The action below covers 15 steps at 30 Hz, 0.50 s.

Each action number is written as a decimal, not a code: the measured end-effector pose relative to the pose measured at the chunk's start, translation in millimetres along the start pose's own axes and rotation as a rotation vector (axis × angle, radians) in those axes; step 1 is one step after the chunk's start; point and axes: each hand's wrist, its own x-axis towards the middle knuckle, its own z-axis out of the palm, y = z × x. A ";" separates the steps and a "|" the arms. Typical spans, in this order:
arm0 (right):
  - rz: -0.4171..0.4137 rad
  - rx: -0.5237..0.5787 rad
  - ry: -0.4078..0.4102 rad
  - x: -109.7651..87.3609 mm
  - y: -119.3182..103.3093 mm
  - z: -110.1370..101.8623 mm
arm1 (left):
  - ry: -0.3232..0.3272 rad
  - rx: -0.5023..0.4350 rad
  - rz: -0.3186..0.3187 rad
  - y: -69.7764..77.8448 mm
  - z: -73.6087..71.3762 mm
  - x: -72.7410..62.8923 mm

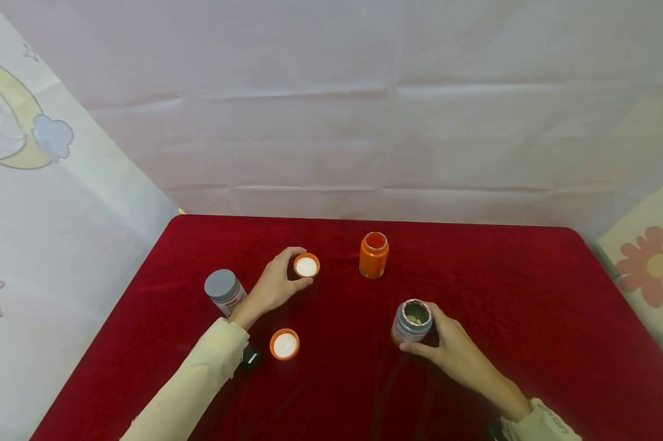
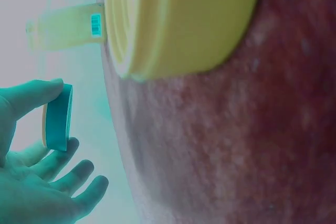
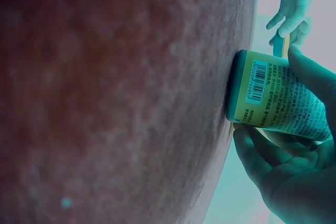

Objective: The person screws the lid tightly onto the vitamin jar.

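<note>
My left hand pinches a round bottle cap by its edge, thumb on one side and fingers on the other. The cap's white liner faces up inside an orange rim; its side looks dark in the left wrist view. My right hand grips a grey pill bottle round its side. This bottle is upright and uncapped, with pale tablets visible inside. Its printed label with a barcode shows in the right wrist view, where the bottle's base is right at the cloth.
An uncapped orange bottle stands at the back. Another orange cap lies liner-up beside my left forearm. Left of that forearm stands a capped grey bottle, partly hidden. Red cloth covers the table; a pale wall sheet hangs behind.
</note>
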 end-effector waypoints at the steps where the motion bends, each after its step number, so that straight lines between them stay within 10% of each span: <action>1: -0.004 -0.003 0.002 -0.3 -0.2 0.4 | -0.002 -0.006 0.005 1.1 0.1 -0.9; 15: -0.078 -0.006 -0.002 -8.0 -4.2 10.0 | -0.034 -0.025 0.084 13.2 2.1 -22.8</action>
